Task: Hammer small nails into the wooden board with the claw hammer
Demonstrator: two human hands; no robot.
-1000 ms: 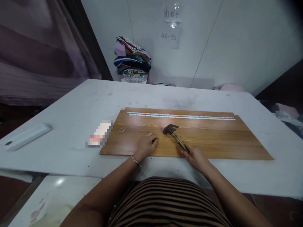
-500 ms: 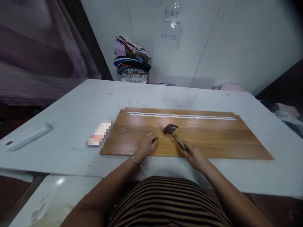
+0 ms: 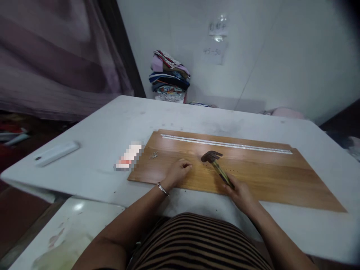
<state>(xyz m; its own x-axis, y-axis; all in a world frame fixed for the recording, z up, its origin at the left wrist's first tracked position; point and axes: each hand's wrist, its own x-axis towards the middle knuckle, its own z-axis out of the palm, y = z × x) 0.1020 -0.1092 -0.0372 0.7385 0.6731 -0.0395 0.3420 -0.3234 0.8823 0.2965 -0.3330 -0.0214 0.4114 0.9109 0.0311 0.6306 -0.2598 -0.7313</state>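
Observation:
A wooden board lies flat on the white table. My right hand is closed round the handle of a hammer, whose dark head rests on the board. My left hand rests on the board left of the hammer head, fingers curled in a pinch; whatever they hold is too small to make out. A few small nails lie on the board's left end. A shiny metal strip runs along the board's far edge.
A blurred pink-and-white object lies just left of the board. A white flat bar sits near the table's left edge. Folded clothes are stacked against the far wall. A second white surface is at the lower left.
The view has shifted and blurred, as my head turned a little to the left. Both hands and the hammer keep their places on the board.

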